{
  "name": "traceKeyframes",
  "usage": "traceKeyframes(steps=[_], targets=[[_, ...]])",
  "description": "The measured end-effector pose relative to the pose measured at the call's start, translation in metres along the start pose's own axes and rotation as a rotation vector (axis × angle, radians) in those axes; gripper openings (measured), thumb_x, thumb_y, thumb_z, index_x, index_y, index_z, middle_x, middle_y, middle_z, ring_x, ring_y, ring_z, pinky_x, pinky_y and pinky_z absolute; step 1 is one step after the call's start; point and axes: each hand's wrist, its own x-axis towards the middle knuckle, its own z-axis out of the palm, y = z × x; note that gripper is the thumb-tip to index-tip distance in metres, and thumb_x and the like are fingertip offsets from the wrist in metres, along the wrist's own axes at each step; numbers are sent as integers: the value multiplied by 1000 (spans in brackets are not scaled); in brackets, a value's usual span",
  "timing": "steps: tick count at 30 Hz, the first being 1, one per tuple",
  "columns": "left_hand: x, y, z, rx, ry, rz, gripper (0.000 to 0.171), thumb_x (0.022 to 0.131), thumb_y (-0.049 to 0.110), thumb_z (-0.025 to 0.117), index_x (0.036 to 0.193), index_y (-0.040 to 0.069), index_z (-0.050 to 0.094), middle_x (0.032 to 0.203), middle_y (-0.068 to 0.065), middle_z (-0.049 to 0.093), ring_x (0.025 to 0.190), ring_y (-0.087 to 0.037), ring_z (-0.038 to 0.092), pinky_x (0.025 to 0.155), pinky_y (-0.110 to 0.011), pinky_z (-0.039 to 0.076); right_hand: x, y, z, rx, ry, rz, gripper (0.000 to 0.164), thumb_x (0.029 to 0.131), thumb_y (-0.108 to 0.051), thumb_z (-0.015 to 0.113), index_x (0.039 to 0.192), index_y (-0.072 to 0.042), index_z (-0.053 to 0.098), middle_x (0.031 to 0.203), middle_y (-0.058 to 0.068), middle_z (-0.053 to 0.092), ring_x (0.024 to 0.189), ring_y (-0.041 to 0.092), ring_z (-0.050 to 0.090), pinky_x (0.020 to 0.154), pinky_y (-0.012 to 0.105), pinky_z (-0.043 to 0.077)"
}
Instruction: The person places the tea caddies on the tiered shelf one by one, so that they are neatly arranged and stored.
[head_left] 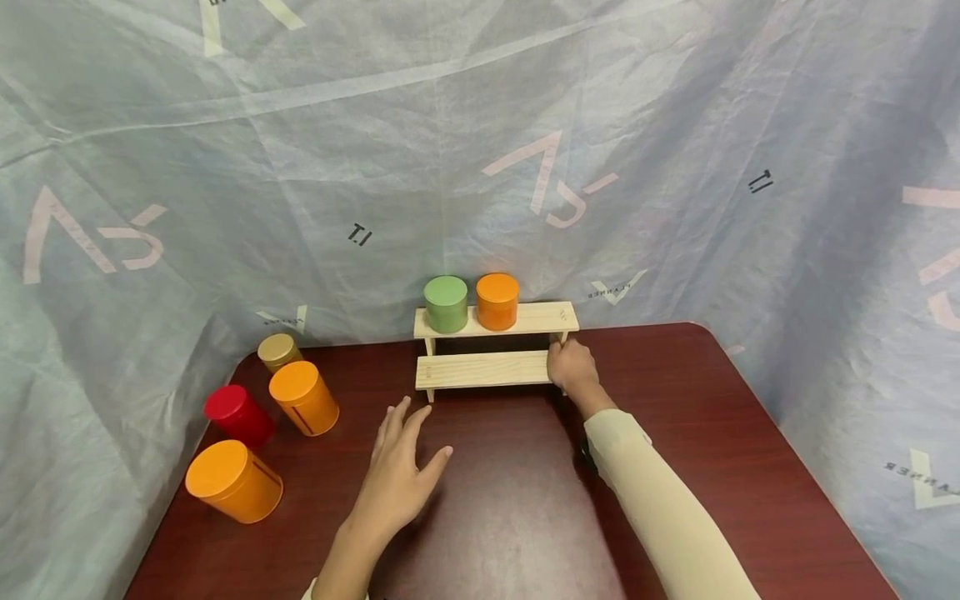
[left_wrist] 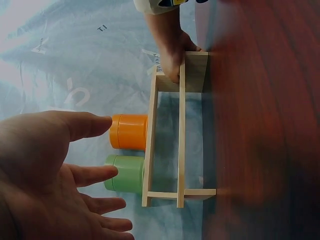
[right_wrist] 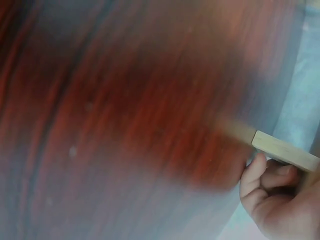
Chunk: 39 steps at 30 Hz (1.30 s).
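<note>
A two-tier wooden stand [head_left: 483, 371] stands at the back of the table. My right hand [head_left: 573, 367] grips its right end at the lower board; in the right wrist view curled fingers [right_wrist: 255, 172] show against the pale wood [right_wrist: 282, 147]. On the upper tier a green tin [head_left: 447, 307] and an orange tin [head_left: 498, 304] sit side by side, lids on. My left hand [head_left: 401, 475] is held in front of the stand's left end, fingers spread and holding nothing. In the left wrist view the thumb and a finger overlap the two tins, apart from them in the head view.
Along the table's left side stand a gold-lidded tin [head_left: 279, 352], an orange tin [head_left: 306, 400], a red tin [head_left: 238, 414] and another orange tin [head_left: 236, 483]. Grey printed sheeting [head_left: 375, 167] hangs behind and beside the dark red-brown table [head_left: 510, 500].
</note>
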Motion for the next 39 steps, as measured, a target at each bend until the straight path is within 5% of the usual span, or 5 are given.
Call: traceKeyframes(steps=[19,33,39], targets=[[-5,-8,-9,12,2,-14,69,100,34,74,158,9,46,175,-21,20,163,-49,12,127,-74,17,4,0,-6,-5,-54,5,57,108,-40,21,109,-1,62,79,21,68,48,29,65,77,49,63],[-19,-25,-29,77,65,-79,65,100,32,74,155,7,49,173,-24,23,162,-52,11,128,-73,12,2,2,-2,-27,-37,-6,57,108,-38,22,113,2,63,99,28,71,70,37,71,88,54,62],[-27,-38,-35,95,171,-54,59,98,27,75,149,4,54,169,-26,29,160,-56,15,128,-72,12,2,1,-2,-28,-46,-3,59,108,-38,21,115,2,63,99,27,71,71,37,69,88,54,61]])
